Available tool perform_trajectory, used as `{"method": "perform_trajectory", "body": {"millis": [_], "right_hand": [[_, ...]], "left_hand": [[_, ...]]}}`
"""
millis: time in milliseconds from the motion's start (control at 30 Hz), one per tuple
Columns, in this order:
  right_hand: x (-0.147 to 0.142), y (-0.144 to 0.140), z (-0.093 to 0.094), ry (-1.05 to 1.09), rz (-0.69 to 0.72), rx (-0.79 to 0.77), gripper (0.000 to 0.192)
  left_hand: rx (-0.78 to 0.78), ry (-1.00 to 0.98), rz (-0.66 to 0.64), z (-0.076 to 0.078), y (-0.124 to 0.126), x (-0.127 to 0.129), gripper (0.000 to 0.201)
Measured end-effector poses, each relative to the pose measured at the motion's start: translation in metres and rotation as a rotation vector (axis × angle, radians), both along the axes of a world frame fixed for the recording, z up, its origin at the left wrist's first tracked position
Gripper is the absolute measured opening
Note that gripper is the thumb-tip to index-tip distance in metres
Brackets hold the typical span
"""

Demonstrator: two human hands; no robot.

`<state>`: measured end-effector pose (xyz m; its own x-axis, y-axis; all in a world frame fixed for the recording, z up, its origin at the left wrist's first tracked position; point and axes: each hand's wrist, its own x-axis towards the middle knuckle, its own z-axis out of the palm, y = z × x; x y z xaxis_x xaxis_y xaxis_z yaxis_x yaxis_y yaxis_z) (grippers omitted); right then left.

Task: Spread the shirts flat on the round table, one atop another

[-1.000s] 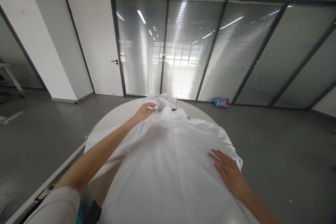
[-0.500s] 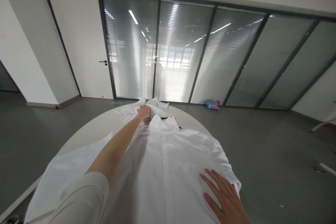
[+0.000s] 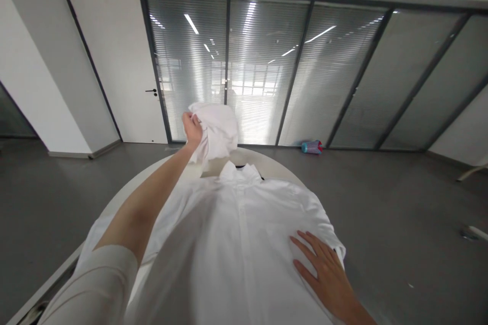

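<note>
L hand (image 3: 192, 129) grip clamped on bunched white cloth (image 3: 215, 132); R hand (image 3: 324, 274) flat, fingers apart, on shirt (image 3: 236, 233).

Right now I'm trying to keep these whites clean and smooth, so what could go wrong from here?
The left hand holds a bunched white garment above the table; its hanging end may brush and ruffle the collar of the spread shirt.

The shirt's right edge lies at the table rim under the right hand; it could perhaps slip toward the floor if that hand lifts.

The fingers grip only a fold, so the garment might drop.
</note>
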<state>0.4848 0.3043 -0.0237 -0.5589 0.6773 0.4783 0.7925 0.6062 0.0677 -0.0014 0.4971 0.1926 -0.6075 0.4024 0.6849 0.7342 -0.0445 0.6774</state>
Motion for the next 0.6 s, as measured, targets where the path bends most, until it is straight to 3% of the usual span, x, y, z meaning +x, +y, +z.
{"method": "perform_trajectory", "body": {"millis": [67,133,200,233,300,333,400,467,533,600], "right_hand": [[-0.001,0.000,0.002,0.018,0.000,-0.015,0.046],[-0.003,0.000,0.003,0.038,-0.003,-0.034,0.045],[-0.004,0.000,0.004,0.059,-0.008,-0.057,0.044],[-0.004,0.000,0.004,0.071,-0.010,-0.071,0.044],[-0.004,0.000,0.004,0.095,-0.011,-0.107,0.044],[-0.005,0.001,0.005,0.107,-0.011,-0.128,0.043],[-0.008,0.000,0.007,0.136,-0.029,-0.157,0.043],[-0.016,-0.003,0.015,0.181,-0.053,-0.174,0.042],[-0.031,-0.012,0.031,0.265,-0.028,-0.206,0.039],[-0.053,-0.028,0.051,0.375,0.065,-0.291,0.037]], "left_hand": [[0.187,0.029,-0.018,0.042,-0.024,-0.006,0.031],[0.486,0.126,-0.138,0.075,-0.058,-0.006,0.040],[0.642,0.250,-0.222,0.089,-0.105,0.002,0.039],[0.675,0.350,-0.283,0.088,-0.132,0.009,0.034],[0.623,0.583,-0.437,0.070,-0.190,0.026,0.022],[0.517,0.694,-0.516,0.055,-0.220,0.036,0.016],[0.187,0.821,-0.691,0.017,-0.277,0.056,0.013],[-0.236,0.972,-0.916,-0.022,-0.324,0.070,0.023],[-0.445,1.007,-1.051,-0.053,-0.356,0.077,0.023],[-0.458,0.928,-1.017,-0.073,-0.371,0.078,0.024]]}}
